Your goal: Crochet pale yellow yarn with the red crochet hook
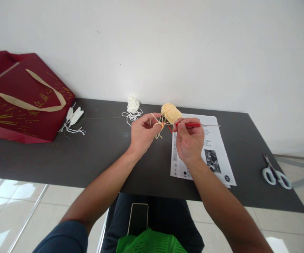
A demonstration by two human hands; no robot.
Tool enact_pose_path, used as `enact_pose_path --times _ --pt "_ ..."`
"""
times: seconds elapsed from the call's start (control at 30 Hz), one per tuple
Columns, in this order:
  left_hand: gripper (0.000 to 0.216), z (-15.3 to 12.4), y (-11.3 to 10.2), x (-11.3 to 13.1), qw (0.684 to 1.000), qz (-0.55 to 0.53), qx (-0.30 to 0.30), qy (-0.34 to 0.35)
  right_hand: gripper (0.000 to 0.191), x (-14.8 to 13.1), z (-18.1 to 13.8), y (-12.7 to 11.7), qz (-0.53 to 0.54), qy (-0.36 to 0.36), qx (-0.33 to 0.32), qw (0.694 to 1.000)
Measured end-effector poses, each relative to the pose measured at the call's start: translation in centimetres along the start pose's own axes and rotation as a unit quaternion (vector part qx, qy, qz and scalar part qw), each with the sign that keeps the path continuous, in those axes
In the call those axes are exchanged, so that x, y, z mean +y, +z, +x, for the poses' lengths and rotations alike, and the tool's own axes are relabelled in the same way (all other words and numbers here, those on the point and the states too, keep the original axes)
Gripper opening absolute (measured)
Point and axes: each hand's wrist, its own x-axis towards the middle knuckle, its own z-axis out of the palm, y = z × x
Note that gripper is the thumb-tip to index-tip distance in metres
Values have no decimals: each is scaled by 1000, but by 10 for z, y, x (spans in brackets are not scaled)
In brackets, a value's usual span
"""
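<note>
In my right hand is a crochet hook with a red grip, its metal shaft pointing left towards the other hand. My left hand is closed on pale yellow yarn, which loops around its fingers. The hook's left end meets these loops, where a small orange piece shows; its exact shape is too small to tell. Just behind the hands sits a pale yellow yarn ball. A white yarn ball with loose strands lies behind my left hand.
Printed sheets lie under my right hand. Scissors rest near the table's right end. White crocheted pieces with loose ends lie beside a red paper bag at left. A phone is on my lap.
</note>
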Motion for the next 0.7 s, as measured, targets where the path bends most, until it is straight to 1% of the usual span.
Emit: enact_pose_path --times 0.2,0.3,0.4,0.47,0.57,0.63,0.7 --pt "31 1 -1 -4 1000 -16 -11 1 18 4 1 -1 -3 -23 -5 1000" --pt "31 1 -1 -5 1000 -20 -7 3 16 7 -1 -2 -11 -36 -1 999" --pt "29 2 -1 -4 1000 -14 4 7 16 10 -5 -2 -46 -64 9 997" --pt "28 2 -1 -5 1000 -9 17 12 14 10 -8 -1 -89 -90 7 992" --pt "26 2 -1 -6 999 1 39 32 10 9 -13 0 -158 -155 -15 975" --pt "26 2 -1 -7 997 13 58 46 13 9 -16 0 -191 -199 -38 960" --pt "26 3 -2 -8 995 26 78 55 19 10 -17 -1 -213 -226 -58 949"
